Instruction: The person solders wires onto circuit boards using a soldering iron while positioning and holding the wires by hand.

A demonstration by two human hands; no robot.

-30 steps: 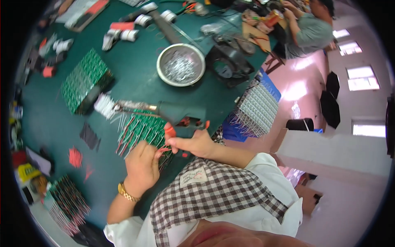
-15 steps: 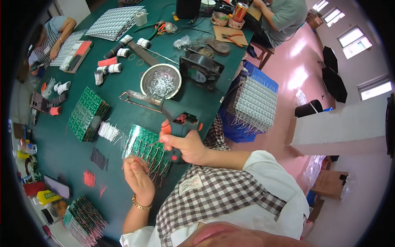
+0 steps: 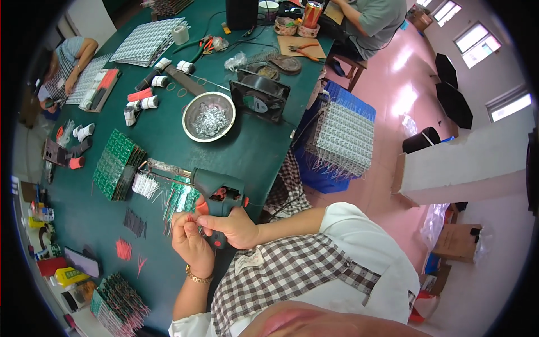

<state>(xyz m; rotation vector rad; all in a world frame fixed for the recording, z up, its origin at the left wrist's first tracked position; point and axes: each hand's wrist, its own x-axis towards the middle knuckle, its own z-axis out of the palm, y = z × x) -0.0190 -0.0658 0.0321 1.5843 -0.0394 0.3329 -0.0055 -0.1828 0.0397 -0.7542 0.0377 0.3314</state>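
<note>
Dark-green pistol-shaped plastic soldering gun (image 3: 209,182): gripped in your right hand (image 3: 236,227)
Left hand (image 3: 192,244): you pinch a small red piece (image 3: 190,220)

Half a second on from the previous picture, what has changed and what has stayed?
The left hand has moved up and right, its fingertips now meeting those of the right hand. The soldering gun has shifted toward the person, away from the metal bowl. The right hand still grips the gun; bowl and black fan stayed put.
</note>
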